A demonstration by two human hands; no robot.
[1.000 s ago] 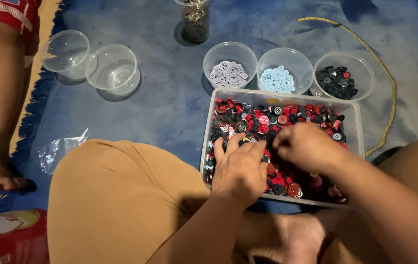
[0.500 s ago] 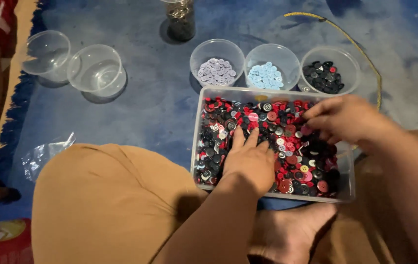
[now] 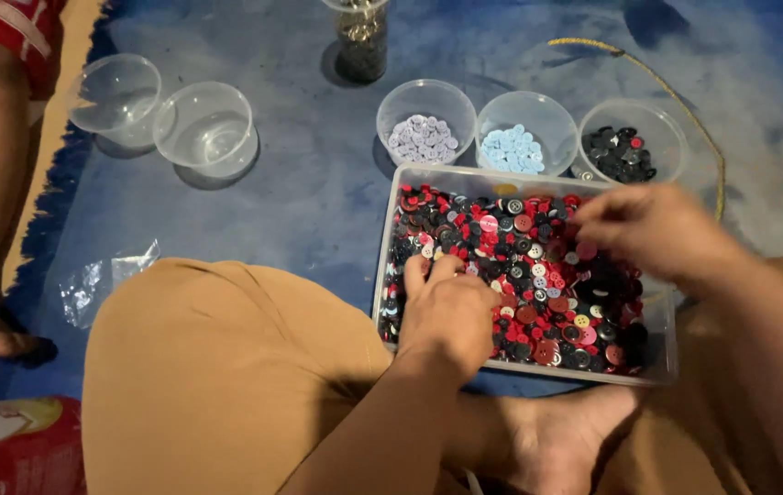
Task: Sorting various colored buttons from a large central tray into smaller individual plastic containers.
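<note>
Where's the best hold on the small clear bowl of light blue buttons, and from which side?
Grip the light blue button bowl by its far rim, from above and behind. The rim is open and round; the button tray crowds its near side and bowls flank it left and right.

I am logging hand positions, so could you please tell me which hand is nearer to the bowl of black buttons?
Right. The right hand hovers over the tray's far right part, just below the bowl of black buttons. The left hand rests at the tray's near left side.
</note>
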